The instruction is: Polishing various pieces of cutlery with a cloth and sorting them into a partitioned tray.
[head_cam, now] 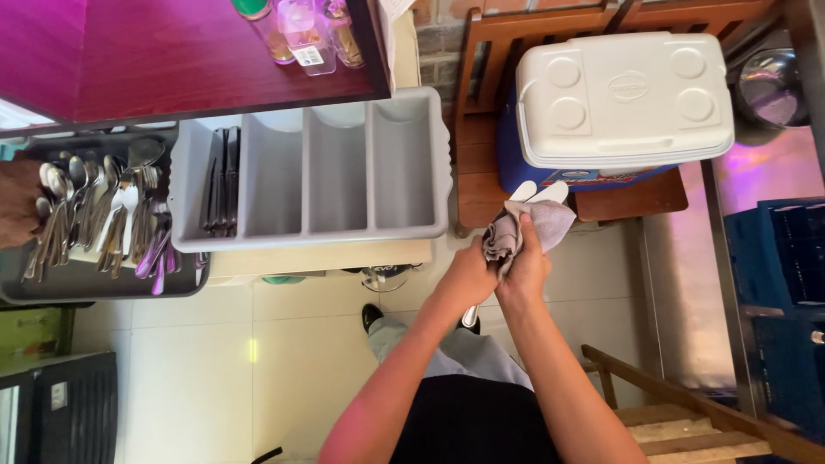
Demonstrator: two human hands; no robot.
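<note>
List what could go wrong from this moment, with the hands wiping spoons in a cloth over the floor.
1. Both the left hand and the right hand grip the cloth around white spoons above bare floor; one could slip out and fall.
2. The cutlery pile sits heaped on a dark tray beside the grey divider bin; a careless reach might knock pieces off.

- grey four-slot cutlery tray (335, 172), knives (221, 182) in its left slot
- dark tray (86, 279) heaped with spoons (94, 215)
- white-lidded blue cooler (623, 99) on a wooden chair (481, 172)
</note>
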